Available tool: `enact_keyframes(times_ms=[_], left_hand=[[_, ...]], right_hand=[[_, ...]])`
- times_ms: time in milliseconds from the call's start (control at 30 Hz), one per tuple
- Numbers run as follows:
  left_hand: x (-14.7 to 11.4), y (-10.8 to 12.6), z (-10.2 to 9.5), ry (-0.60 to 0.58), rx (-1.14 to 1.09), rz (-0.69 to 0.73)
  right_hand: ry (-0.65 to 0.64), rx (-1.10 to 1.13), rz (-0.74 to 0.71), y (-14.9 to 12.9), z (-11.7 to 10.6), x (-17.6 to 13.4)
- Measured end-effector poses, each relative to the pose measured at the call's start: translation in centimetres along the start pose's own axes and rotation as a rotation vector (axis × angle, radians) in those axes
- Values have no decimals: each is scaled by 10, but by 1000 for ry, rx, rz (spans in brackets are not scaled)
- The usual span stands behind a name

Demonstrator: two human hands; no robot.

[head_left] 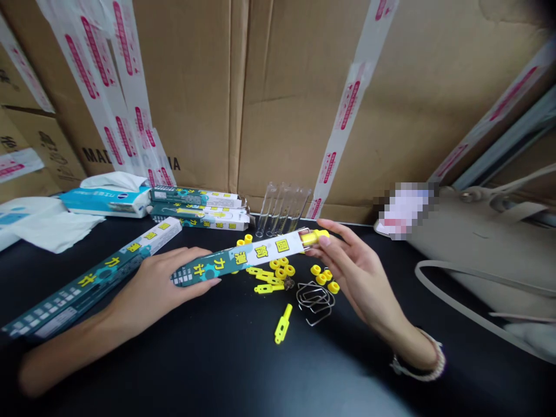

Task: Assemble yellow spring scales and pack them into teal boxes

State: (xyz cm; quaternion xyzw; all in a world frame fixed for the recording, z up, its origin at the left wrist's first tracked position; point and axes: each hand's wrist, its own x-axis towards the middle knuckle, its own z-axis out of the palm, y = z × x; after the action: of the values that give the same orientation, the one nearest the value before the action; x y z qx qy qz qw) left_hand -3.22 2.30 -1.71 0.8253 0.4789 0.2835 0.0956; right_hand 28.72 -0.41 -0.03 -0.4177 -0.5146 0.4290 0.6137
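Partly hidden, the long teal-and-white cardboard box [252, 255] has its near end covered by the left hand [157, 284], and how far the yellow plastic end piece [316, 236] reaches inside its open far end cannot be seen. Fingers of the right hand [360, 272] cover some of that piece, and a thin metal wire by the opening is hard to make out. A second teal-and-white printed box [93, 278] is overlapped by the left hand and forearm, while pixelation obscures the phone [402, 211].

The left hand is closed around the first box, thumb below and fingers above, tilting it up over the black tabletop [217, 359]. The right hand's grip is narrow, thumb and fingertips pinching the yellow end piece at the opening. Bent silvery wire loops [313, 300] lie near that hand.
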Motion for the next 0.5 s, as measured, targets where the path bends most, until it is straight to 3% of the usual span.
enact_keyframes(times_ms=[267, 500], left_hand=[[-1, -1, 1, 5, 20, 52], [0, 0, 0, -9, -3, 28]], right_hand=[[5, -215, -108, 3, 4, -3], [-150, -385, -265, 5, 9, -8]])
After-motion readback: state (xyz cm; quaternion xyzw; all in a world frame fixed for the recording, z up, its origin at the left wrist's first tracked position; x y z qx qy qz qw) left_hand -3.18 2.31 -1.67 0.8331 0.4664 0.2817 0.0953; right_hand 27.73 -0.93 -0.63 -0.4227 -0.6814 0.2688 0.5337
